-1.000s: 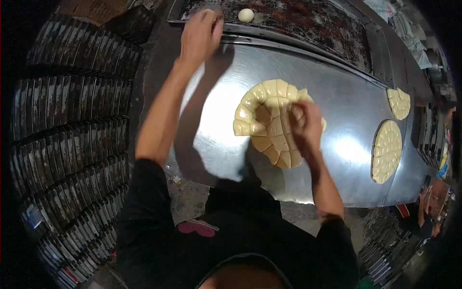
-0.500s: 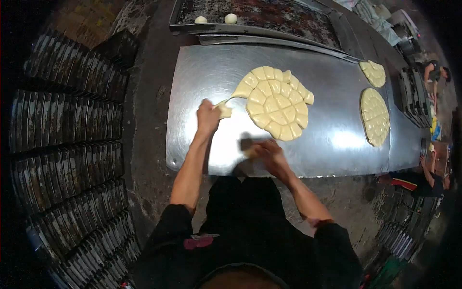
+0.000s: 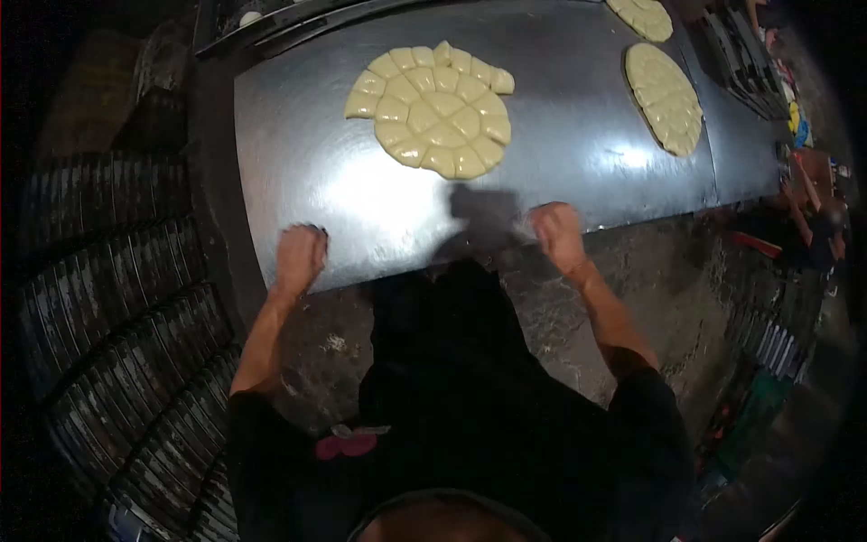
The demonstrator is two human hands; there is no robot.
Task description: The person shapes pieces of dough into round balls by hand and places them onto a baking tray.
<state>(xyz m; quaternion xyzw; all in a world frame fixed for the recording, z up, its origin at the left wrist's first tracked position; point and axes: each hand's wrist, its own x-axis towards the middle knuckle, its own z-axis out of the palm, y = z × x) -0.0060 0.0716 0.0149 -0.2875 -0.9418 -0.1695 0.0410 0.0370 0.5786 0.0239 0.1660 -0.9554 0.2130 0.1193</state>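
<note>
My left hand is closed near the front left edge of the steel tabletop, its fingers curled under. Farther right, my right hand is curled too, low over the front edge. Whatever lies inside either hand is hidden. Beyond and between them sits a round slab of pale, glossy dough, scored into several pieces, with a gap in its outer ring at the lower left. My head's dark shadow falls on the metal between the hands.
A second cut dough slab lies at the right, with another dough piece behind it. Stacked dark baking pans line the left side. A metal tray borders the table's back. Another person is at the far right.
Both hands have moved apart and nearer the front edge. The dough strip stretched from my left hand to the slab is gone from sight. The view has shifted, putting the slab higher.
</note>
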